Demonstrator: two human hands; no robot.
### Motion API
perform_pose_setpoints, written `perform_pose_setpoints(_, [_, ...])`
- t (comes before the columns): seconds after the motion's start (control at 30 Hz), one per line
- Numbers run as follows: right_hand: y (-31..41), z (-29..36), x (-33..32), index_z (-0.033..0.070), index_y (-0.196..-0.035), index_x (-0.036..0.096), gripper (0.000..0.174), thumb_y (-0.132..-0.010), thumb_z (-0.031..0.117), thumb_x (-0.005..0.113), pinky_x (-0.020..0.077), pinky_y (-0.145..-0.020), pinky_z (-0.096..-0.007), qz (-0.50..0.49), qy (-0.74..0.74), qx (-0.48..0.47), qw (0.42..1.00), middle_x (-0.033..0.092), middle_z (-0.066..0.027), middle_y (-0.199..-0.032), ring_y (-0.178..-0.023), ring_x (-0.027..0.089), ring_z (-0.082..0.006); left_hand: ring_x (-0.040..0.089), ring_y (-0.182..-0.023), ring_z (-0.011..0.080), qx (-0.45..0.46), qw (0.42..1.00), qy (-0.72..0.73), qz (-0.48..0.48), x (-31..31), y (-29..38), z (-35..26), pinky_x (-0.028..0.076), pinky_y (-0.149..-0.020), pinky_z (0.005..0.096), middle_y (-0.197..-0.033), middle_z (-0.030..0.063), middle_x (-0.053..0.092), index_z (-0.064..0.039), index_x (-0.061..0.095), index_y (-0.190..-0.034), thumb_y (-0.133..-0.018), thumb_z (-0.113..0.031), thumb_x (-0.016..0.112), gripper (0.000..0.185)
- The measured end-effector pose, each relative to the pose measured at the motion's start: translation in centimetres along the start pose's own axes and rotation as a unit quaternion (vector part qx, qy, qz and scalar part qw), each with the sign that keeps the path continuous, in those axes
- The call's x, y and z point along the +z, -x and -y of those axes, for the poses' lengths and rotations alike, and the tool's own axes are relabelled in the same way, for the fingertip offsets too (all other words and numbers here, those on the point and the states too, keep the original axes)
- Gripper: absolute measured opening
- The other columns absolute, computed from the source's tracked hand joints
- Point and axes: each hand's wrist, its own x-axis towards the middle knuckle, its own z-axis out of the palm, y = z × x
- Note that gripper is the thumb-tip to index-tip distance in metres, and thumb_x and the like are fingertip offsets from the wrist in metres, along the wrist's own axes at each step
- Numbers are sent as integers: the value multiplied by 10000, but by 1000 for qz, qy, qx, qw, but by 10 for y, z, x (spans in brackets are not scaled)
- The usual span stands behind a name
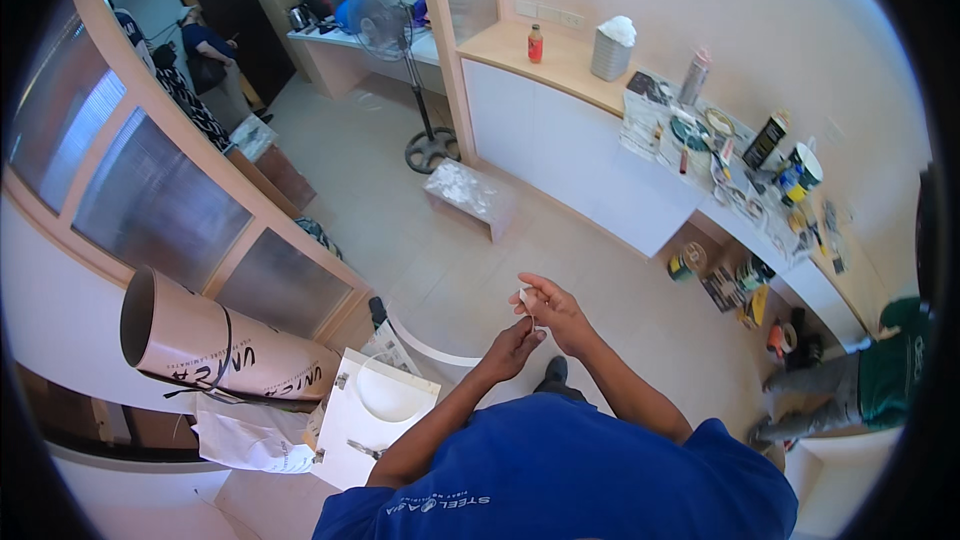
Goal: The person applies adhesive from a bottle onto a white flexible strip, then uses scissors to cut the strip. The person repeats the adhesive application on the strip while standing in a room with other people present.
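Note:
My left hand (512,349) and my right hand (556,309) are close together in front of my body. The fingers of my left hand pinch the lower end of a thin pale strip (532,321), whose exact kind I cannot tell. Its upper part, a small white piece (524,297), lies against the fingers of my right hand, which are partly spread. A white panel (390,390) with metal hinges is to the left of my forearm, and pliers (364,449) rest on it.
A large rolled laminate tube (240,349) leans at the left. Ahead stand a low spattered bench (469,195) and a pedestal fan (420,105). Cans and tools cover a counter (570,79) at the right. A co-worker in green (892,375) is far right; another person (210,52) stands at the back.

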Motion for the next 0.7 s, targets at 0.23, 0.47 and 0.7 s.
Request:
perform_pose_setpoints(0.23, [-18, 33, -118, 24, -1194, 680, 300, -965, 206, 746, 564, -836, -318, 15, 207, -25, 978, 651, -77, -1157, -957, 668, -151, 686, -987, 407, 79, 994, -70, 2, 32, -106, -28, 520, -845, 452, -1058, 240, 710, 22, 596, -1249, -1059, -227, 586, 313])
perform_pose_setpoints(0.47, [-38, 89, -220, 50, -1058, 696, 159, -935, 133, 753, 523, -683, -247, -53, 104, -27, 993, 687, 1, -868, -755, 642, -89, 644, -971, 462, 44, 966, -243, 82, 23, -174, -29, 490, -827, 523, -998, 245, 672, -17, 602, -1169, -1018, -292, 627, 315])
perform_pose_setpoints(0.7, [-98, 163, -290, 21, -1109, 681, 209, -942, 127, 748, 487, -653, -232, -163, 97, -77, 979, 668, -9, -892, -732, 591, -72, 651, -987, 394, 34, 918, -385, 87, -64, -233, 7, 454, -831, 539, -997, 177, 683, -67, 637, -1146, -1025, -280, 583, 250])
